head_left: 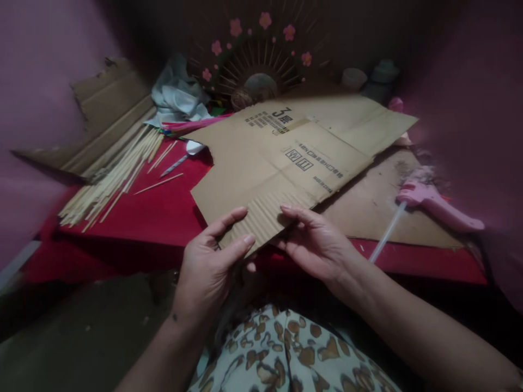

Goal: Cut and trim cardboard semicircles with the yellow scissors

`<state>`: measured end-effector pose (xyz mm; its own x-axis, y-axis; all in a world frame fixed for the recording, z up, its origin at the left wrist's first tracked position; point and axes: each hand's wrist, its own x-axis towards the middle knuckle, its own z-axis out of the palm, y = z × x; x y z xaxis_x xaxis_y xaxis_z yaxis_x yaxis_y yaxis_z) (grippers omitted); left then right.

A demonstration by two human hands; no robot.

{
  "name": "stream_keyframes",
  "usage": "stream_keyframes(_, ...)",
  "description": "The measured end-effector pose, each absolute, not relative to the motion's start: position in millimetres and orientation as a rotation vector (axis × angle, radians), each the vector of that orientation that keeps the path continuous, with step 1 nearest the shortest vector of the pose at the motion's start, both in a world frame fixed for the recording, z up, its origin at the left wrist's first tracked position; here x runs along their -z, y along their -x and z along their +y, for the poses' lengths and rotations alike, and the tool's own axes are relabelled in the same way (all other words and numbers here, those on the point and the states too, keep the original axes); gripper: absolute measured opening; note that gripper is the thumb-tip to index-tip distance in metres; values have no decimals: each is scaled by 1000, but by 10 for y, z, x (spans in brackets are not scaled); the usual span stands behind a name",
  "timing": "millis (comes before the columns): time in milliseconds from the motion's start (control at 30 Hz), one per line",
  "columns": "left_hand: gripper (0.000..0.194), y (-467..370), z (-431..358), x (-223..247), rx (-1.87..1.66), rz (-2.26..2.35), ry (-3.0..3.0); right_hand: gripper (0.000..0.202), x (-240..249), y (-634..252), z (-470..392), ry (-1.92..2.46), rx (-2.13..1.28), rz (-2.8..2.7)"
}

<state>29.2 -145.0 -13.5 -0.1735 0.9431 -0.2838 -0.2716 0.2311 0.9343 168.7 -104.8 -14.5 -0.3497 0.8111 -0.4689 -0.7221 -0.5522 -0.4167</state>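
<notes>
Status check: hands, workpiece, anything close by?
Left hand and right hand both gripping ribbed cardboard. Large printed cardboard directly behind it. Sticks off left, pink glue gun off right, neither touching the hands.

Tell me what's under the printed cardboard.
The red cloth and a flat cardboard sheet appear to run beneath the printed cardboard; anything else it covers is hidden.

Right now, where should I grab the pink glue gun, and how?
Probably by the long handle of the glue gun, using your right hand and coming from the right: the handle reaches out that way, and the glue stick pokes away leftward.
</notes>
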Motion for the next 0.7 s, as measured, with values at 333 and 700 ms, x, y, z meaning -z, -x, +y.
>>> stream_keyframes(333, 50, -261, -1466, 143, -1227, 1246, -738, 10, 141, -1628, -1031, 944, -1940, -193)
stream_keyframes(700, 53, -277, -1502, 215, -1239, 1242, -768, 8, 145, -1607, -1051, 951, -1897, -189)
